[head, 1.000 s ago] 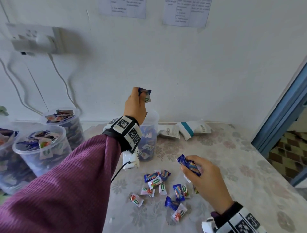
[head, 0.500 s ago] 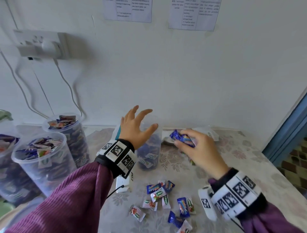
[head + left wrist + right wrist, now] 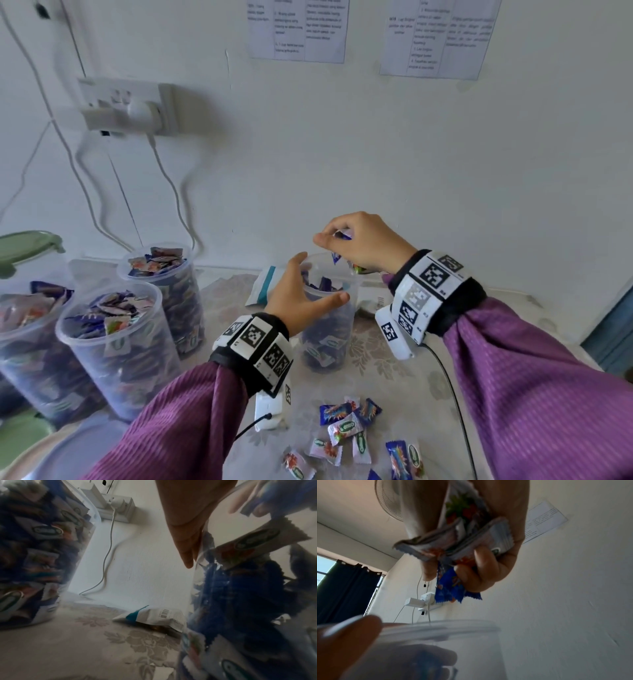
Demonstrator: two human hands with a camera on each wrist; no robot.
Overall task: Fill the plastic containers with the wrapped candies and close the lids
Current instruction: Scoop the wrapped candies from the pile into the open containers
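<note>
nearest the camera, loose wrapped candies (image 3: 356, 435) lie scattered on the floral-cloth desk (image 3: 387, 346), blue and white wrappers mixed. just beyond them stands the open plastic container (image 3: 329, 329), partly filled with candies. the left hand (image 3: 298, 298) cups its near and left side, fingers straight and spread against the clear wall, thumb out along the front below the rim. above the container's mouth the right hand (image 3: 363, 243) is curled round a small bunch of held candies (image 3: 453, 538); a blue wrapper (image 3: 452, 588) pokes out below the fingertips over the opening, apart from the rim. to the left, three filled containers (image 3: 113, 342) stand close together without lids, heaped to the top. a green lid (image 3: 27, 246) shows behind them at the far left edge. behind the open container a white packet with a teal stripe (image 3: 154, 616) lies flat on the desk near the wall. on the wall, a socket with a plugged charger (image 3: 133, 109) and two printed sheets (image 3: 298, 31).
</note>
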